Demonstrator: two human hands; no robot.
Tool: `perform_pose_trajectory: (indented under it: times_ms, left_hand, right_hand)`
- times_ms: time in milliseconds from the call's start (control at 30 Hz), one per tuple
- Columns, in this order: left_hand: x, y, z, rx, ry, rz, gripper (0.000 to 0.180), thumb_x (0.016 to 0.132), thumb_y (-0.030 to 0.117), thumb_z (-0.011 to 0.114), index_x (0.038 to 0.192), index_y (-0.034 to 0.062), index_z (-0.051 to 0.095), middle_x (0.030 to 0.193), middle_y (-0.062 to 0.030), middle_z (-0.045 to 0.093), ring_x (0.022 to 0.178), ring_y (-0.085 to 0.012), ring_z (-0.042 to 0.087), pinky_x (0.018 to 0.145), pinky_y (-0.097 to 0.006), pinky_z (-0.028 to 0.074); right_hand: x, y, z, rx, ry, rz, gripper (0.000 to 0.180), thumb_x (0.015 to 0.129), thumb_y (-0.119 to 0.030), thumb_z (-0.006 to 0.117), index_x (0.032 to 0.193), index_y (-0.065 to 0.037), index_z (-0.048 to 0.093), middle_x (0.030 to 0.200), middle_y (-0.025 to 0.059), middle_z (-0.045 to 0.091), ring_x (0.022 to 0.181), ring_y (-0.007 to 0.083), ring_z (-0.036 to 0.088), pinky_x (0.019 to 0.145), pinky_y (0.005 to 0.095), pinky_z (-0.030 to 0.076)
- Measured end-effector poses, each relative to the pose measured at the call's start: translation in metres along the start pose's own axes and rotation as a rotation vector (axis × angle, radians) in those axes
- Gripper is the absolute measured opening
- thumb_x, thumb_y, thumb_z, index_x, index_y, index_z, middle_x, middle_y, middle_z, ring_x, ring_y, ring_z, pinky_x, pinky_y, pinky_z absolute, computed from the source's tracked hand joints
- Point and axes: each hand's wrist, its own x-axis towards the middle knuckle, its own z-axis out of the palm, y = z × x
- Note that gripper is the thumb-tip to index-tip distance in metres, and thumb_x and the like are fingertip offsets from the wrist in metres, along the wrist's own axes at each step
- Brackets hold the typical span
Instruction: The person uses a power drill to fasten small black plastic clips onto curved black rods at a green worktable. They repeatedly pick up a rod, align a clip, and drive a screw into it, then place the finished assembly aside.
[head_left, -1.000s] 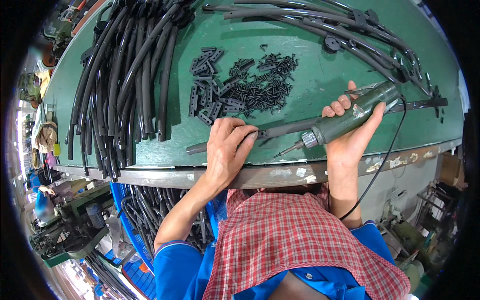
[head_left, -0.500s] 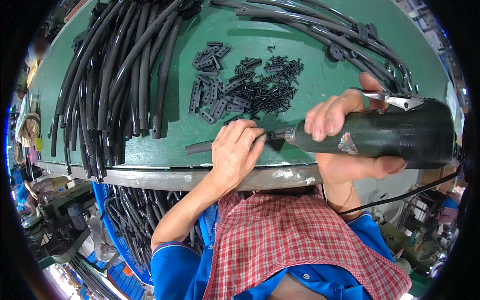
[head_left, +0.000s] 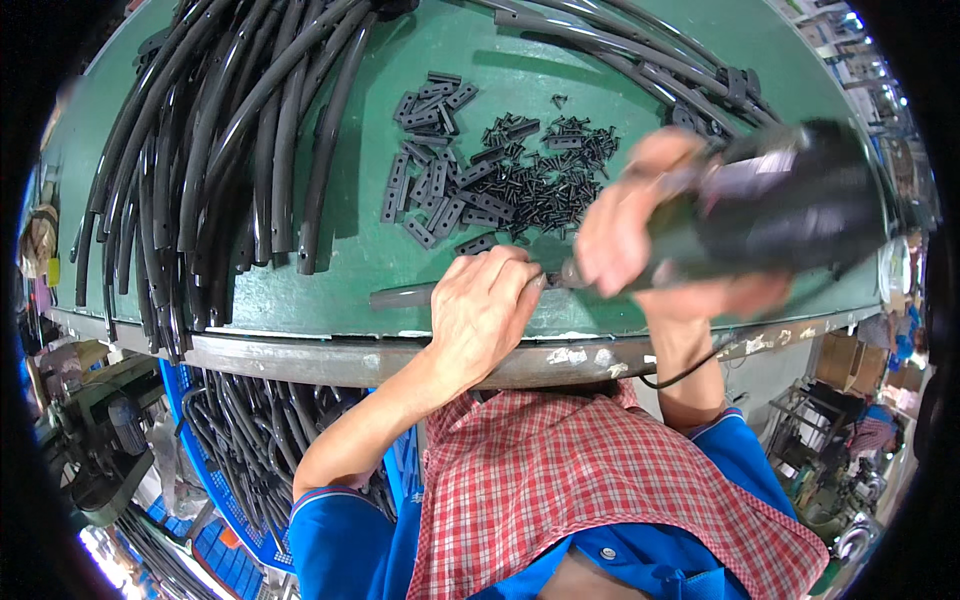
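Observation:
My left hand [head_left: 485,305] is closed over a dark tube [head_left: 402,297], pressing it down near the front edge of the green table. One end of the tube sticks out to the left of the hand. In my right hand [head_left: 618,230], smeared by motion, is a dark green power screwdriver [head_left: 790,200], held almost level. Its tip points left to the tube just beside my left fingertips; whether it touches a screw there I cannot make out. Beyond the hands lie a pile of small black screws [head_left: 565,190] and several drilled black strips [head_left: 430,190].
Long black bent tubes [head_left: 265,130] are heaped at the left of the table, and more tubes [head_left: 610,55] lie at the far right. Under the worn table edge [head_left: 400,362] stands a blue basket [head_left: 200,440] full of tubes. A black cord [head_left: 690,372] hangs by my right wrist.
The rear of the power screwdriver has swung up and away from me, and my right hand with it, now blurred. My left hand keeps its hold on the tube. The view has shifted slightly.

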Motion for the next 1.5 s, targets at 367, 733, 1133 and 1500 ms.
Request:
perform_pose_trajectory:
  times_ms: [367,733,1133,1500]
  left_hand:
    - [0.004,-0.002,-0.002,-0.07,0.002,-0.036,0.017,0.078,0.006,0.069,0.093,0.0032,0.063,0.094,-0.0105,0.064,0.079,-0.0275,0.063,0.07,-0.035,0.049]
    - [0.007,0.001,-0.011,-0.185,0.019,-0.117,0.026,0.076,0.007,0.071,0.101,0.0022,0.067,0.098,-0.0119,0.065,0.094,-0.0285,0.06,0.082,-0.037,0.049]
    - [0.004,-0.002,-0.007,-0.088,0.002,0.027,0.026,0.075,0.005,0.069,0.101,0.0032,0.068,0.098,-0.0085,0.065,0.094,-0.027,0.059,0.083,-0.038,0.047]
    - [-0.001,-0.012,-0.031,0.068,-0.227,-0.012,0.038,0.076,0.019,0.071,0.11,0.0035,0.065,0.1,-0.0082,0.063,0.094,-0.0269,0.058,0.085,-0.039,0.046]
  right_hand:
    - [-0.014,0.028,-0.014,-0.374,0.545,-0.215,0.103,0.069,-0.086,0.049,0.129,-0.002,0.043,0.071,0.0037,0.052,0.058,0.0167,0.051,0.056,0.0343,0.045]
    - [-0.021,-0.004,0.008,-0.013,0.323,-0.379,0.096,0.081,-0.079,0.044,0.138,-0.002,0.039,0.074,0.0029,0.045,0.059,0.0142,0.049,0.055,0.0317,0.041]
    - [-0.023,0.0,0.007,-0.042,0.302,-0.356,0.098,0.08,-0.08,0.041,0.138,-0.001,0.038,0.074,0.0035,0.047,0.06,0.0143,0.05,0.055,0.0317,0.042]
    - [-0.023,-0.003,0.015,-0.047,0.32,-0.325,0.102,0.077,-0.083,0.041,0.137,0.0,0.039,0.072,0.0048,0.048,0.056,0.0161,0.05,0.053,0.0331,0.042]
